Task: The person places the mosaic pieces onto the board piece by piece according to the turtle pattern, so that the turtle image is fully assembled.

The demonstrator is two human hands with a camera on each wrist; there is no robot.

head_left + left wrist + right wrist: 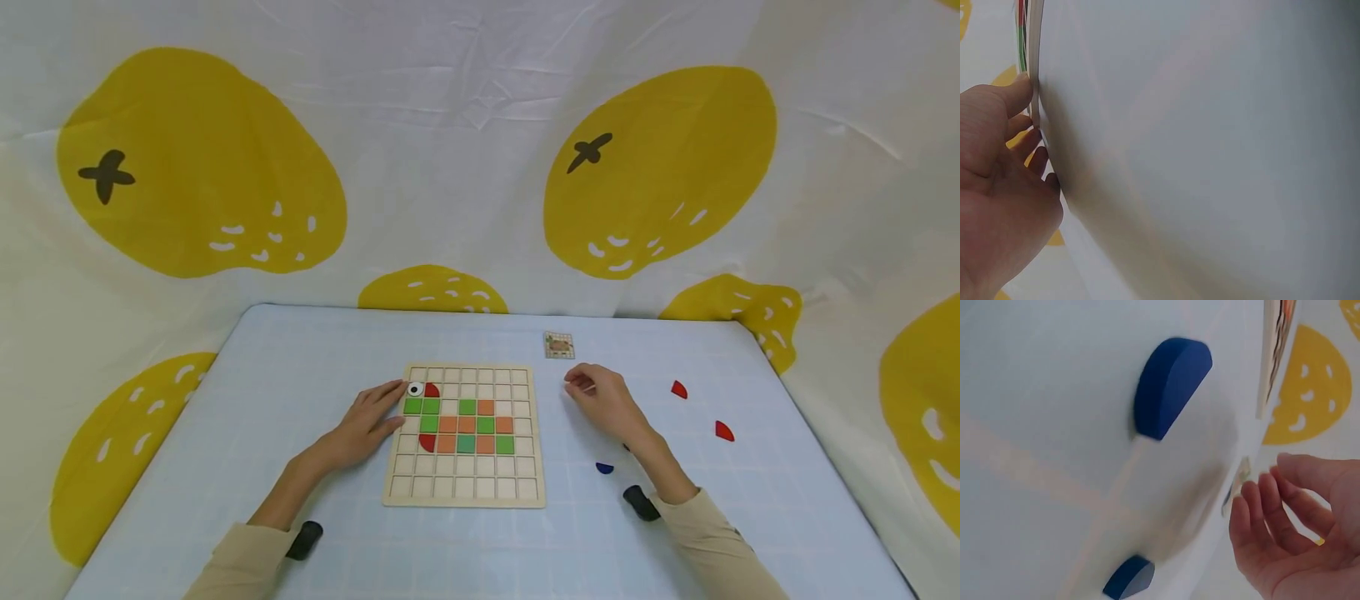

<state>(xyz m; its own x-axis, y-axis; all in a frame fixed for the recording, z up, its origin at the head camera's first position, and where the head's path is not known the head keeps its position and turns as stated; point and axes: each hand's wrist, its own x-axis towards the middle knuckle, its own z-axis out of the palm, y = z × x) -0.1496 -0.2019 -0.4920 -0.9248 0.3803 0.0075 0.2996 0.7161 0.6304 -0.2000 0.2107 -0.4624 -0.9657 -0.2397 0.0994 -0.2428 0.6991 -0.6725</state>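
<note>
A square wooden grid board [465,487] lies flat on the table. Green, orange, teal and red tiles fill part of its cells, with a round white eye piece [416,389] at the upper left. My left hand [363,425] touches the board's left edge with extended fingers and thumb. Right of the board, my right hand [603,404] hovers with loosely bent fingers, thumb near the index finger, and nothing visible between them. Two blue half-round pieces lie below it, the larger one [1172,387] and another [1129,577] plain in the right wrist view.
Two red quarter-round pieces, one [679,389] and another [723,431], lie at the right on the pale blue tablecloth [337,350]. A small picture card [558,345] lies behind the board. White cloth with yellow fruit shapes hangs at the back.
</note>
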